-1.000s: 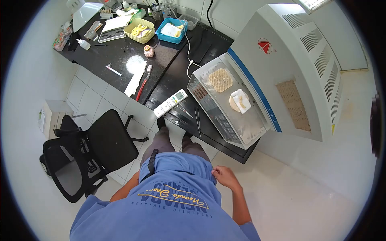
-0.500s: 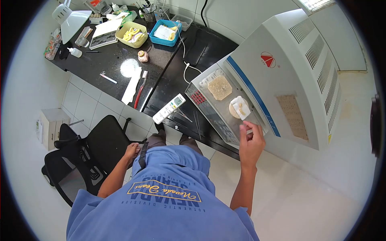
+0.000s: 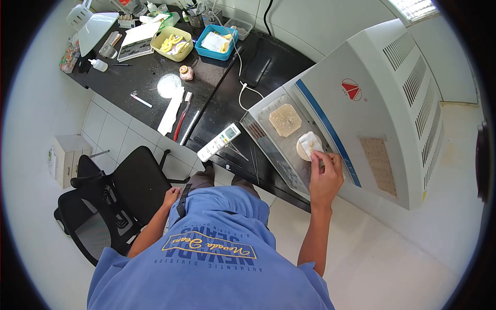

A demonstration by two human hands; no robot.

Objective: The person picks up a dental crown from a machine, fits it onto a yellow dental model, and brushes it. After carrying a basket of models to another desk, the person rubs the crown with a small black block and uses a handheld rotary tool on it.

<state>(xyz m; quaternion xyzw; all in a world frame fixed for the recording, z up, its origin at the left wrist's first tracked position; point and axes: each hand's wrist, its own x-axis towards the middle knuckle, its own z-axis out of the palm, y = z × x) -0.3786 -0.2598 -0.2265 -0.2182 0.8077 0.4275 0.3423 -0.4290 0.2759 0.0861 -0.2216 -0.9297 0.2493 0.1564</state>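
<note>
My right hand (image 3: 326, 173) reaches into the front opening of a grey-white machine (image 3: 356, 108). Its thumb and forefinger are pinched together at the edge of a white pad (image 3: 309, 139). This pad rests on a round beige disc (image 3: 300, 151). A small yellowish piece (image 3: 311, 147) shows right at the fingertips; whether they grip it or the pad I cannot make out. Beside the disc lies a tan honeycomb plate (image 3: 285, 120). My left hand (image 3: 172, 197) hangs low by my waist near the black chair (image 3: 139, 173), its fingers curled with nothing visible in them.
On the black bench are a white remote control (image 3: 219, 142), tweezers (image 3: 254, 163), a red toothbrush (image 3: 183, 118), a small jar (image 3: 186, 72), a yellow basket (image 3: 164, 49) and a blue basket (image 3: 212, 54). A white cable (image 3: 243, 93) runs beside the machine.
My right hand has moved forward to the white pad, and its fingertips have closed at the yellowish piece. The pad has shifted on the disc. My left hand is almost still.
</note>
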